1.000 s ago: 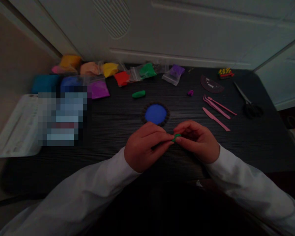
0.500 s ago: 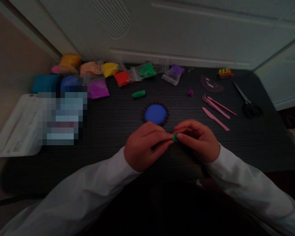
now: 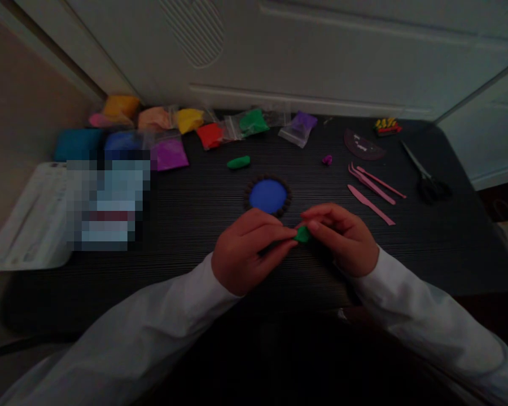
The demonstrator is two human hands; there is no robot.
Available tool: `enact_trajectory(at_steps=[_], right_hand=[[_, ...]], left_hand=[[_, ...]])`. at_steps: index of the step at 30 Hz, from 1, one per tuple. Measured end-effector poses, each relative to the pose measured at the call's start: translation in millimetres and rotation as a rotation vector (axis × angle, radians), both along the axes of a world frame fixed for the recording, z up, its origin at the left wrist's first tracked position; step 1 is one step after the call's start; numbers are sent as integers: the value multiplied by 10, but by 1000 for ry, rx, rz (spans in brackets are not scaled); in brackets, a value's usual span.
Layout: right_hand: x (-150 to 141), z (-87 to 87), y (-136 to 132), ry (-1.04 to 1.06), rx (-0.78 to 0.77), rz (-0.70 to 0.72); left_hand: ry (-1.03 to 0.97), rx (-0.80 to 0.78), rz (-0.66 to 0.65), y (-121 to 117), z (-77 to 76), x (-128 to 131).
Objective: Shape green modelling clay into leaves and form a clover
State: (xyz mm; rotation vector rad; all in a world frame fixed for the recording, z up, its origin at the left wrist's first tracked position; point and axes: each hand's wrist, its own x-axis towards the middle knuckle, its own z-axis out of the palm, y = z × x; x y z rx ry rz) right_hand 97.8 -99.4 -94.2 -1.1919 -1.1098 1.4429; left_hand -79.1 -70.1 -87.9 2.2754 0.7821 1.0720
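Observation:
Between my two hands is a small flattened piece of green modelling clay (image 3: pixel 302 234). My left hand (image 3: pixel 249 251) pinches its left edge between thumb and index finger. The thumb and fingers of my right hand (image 3: pixel 342 239) close on its right side. Just beyond my left hand lies a blue clay disc (image 3: pixel 268 196) ringed by small dark brown balls; my fingers cover part of its near rim. Farther back on the dark table (image 3: pixel 195 208) rests a green clay roll (image 3: pixel 239 163). A small purple clay lump (image 3: pixel 327 160) sits to the right of it.
Bagged clay, including red (image 3: pixel 210 135), green (image 3: pixel 254 122) and purple (image 3: pixel 303 122), lines the back. Pink modelling tools (image 3: pixel 371 204), a clear protractor (image 3: pixel 364 145) and scissors (image 3: pixel 425 175) lie at right. On the left are a white tray (image 3: pixel 25 220) and a blurred-out screen (image 3: pixel 114 197).
My right fingers have shifted slightly up and back on the green clay, so more of it shows. My left hand keeps its pinch almost unmoved.

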Motion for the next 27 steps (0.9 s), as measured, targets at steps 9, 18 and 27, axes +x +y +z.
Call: enact_trajectory(at_steps=[9,18,27], right_hand=[[-5,46,9,-2,-54,102],[11,58,-4,-109,12,75],[13,73,-52,-477,198,154]], left_hand=[[-12,11,56,-10,7,-11],[12,-172,9,14,38,-25],[-69,-694,-33,23,34,5]])
